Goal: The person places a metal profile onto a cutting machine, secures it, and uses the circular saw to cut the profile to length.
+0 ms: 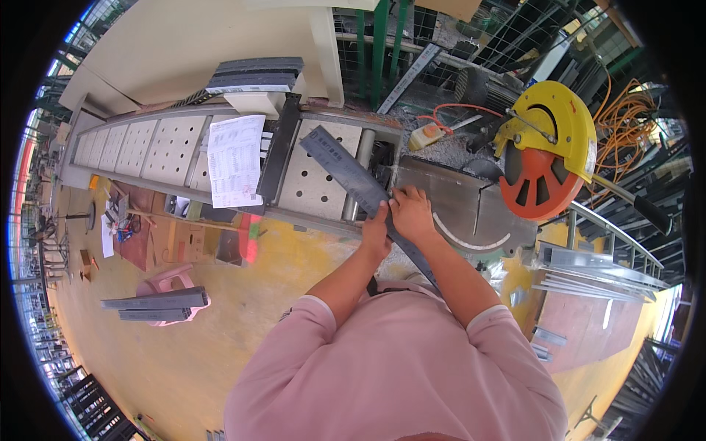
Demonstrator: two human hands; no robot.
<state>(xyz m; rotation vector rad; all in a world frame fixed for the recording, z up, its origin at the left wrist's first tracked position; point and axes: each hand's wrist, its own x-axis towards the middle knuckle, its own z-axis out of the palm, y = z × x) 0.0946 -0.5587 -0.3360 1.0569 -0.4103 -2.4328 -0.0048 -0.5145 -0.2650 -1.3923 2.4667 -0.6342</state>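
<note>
A long dark grey metal profile (343, 170) lies slantwise over the roller (361, 170) and the near edge of the saw table, its lower end passing under my right forearm toward my body. My left hand (376, 231) is closed around the profile's near edge, thumb on top. Just to its right, my right hand (412, 212) rests on the profile with bent fingers gripping its edge. To the right stands a cut-off saw with a yellow guard (550, 110) and an orange-red blade cover (542, 184), raised above the grey saw table (448, 195).
A perforated conveyor bed (173, 143) runs left, with a printed sheet (235, 162) across it. Dark profiles (254, 73) are stacked behind. More profiles (158, 303) lie on a pink stool (193, 278). A bottle (426, 136) stands behind the table; metal strips (596, 272) lie at right.
</note>
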